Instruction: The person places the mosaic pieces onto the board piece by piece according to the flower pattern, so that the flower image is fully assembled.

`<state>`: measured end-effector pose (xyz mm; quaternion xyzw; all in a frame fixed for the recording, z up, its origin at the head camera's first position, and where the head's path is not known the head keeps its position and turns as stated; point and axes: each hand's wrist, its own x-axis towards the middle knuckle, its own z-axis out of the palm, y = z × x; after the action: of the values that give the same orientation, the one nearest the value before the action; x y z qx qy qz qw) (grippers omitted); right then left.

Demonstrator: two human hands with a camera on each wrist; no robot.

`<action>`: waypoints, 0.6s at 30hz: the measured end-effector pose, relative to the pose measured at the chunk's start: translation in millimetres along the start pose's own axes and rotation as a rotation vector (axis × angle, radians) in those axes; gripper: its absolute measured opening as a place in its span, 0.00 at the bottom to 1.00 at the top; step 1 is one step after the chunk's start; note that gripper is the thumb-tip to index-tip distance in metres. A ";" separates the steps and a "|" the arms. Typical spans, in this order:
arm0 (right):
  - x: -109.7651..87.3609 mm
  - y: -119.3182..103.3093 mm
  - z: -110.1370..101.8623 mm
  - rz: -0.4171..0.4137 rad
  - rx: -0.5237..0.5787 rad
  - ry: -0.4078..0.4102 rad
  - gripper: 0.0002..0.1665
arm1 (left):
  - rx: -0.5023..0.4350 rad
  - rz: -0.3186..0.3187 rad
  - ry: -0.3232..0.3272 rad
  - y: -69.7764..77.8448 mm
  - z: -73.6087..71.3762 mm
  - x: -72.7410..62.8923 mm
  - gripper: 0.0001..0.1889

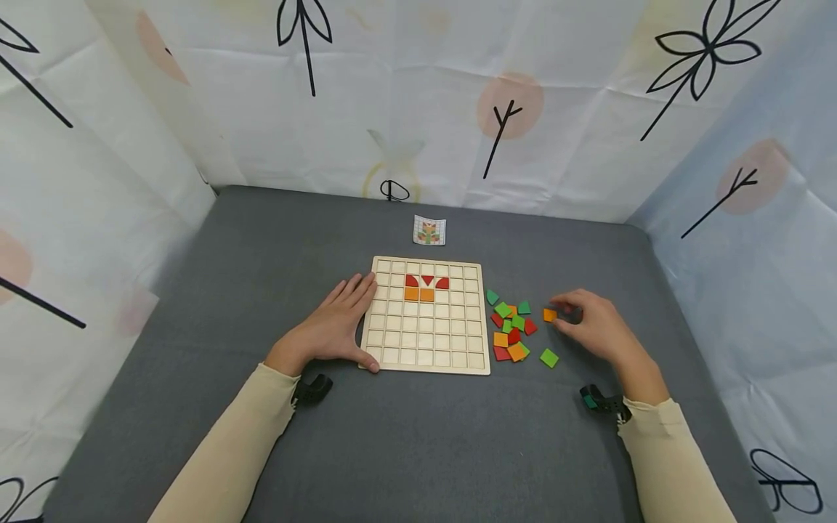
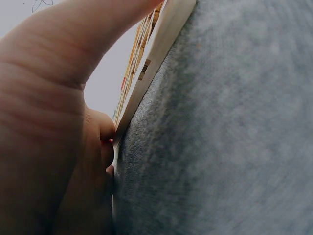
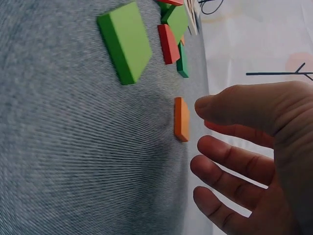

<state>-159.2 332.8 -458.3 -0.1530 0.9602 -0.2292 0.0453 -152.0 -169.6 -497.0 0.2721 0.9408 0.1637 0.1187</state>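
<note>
A wooden grid board (image 1: 425,345) lies on the grey table, with red and orange tiles set in its upper cells. Against the board's left edge rests my left hand (image 1: 336,323), fingers spread and thumb at the lower left corner. The left wrist view shows the thumb and fingertips along the board's side (image 2: 156,54). To the right, my right hand (image 1: 598,323) hovers over a single orange tile (image 1: 550,315) with fingers loosely bent. In the right wrist view the orange tile (image 3: 181,120) lies flat on the cloth, a small gap from the thumb.
Between board and right hand lies a loose pile of red, green and orange tiles (image 1: 518,322). A green tile (image 1: 549,357) sits apart, nearer me. Behind the board is a small pattern card (image 1: 429,231). White printed curtains (image 1: 431,145) surround the table.
</note>
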 end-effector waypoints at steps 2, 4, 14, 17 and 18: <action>-0.1 0.9 1.9 0.002 0.006 0.004 0.21 | 0.000 0.000 -0.001 0.2 -0.4 0.1 0.85; 0.1 2.0 3.9 0.003 0.009 0.007 0.21 | -0.002 0.000 -0.005 0.6 -0.8 -0.1 0.85; 1.4 4.2 10.2 0.000 -0.002 0.019 0.17 | -0.008 0.006 0.000 -0.8 -0.2 0.0 0.85; 1.4 3.6 10.5 0.001 -0.011 0.026 0.16 | -0.006 0.005 0.001 -1.1 -0.3 0.1 0.85; 1.4 3.6 10.8 0.001 -0.015 0.028 0.15 | -0.002 0.006 0.000 -1.2 -0.3 0.2 0.85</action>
<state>-159.8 330.7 -469.5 -0.1497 0.9625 -0.2243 0.0306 -152.8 -170.5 -497.2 0.2746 0.9398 0.1651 0.1185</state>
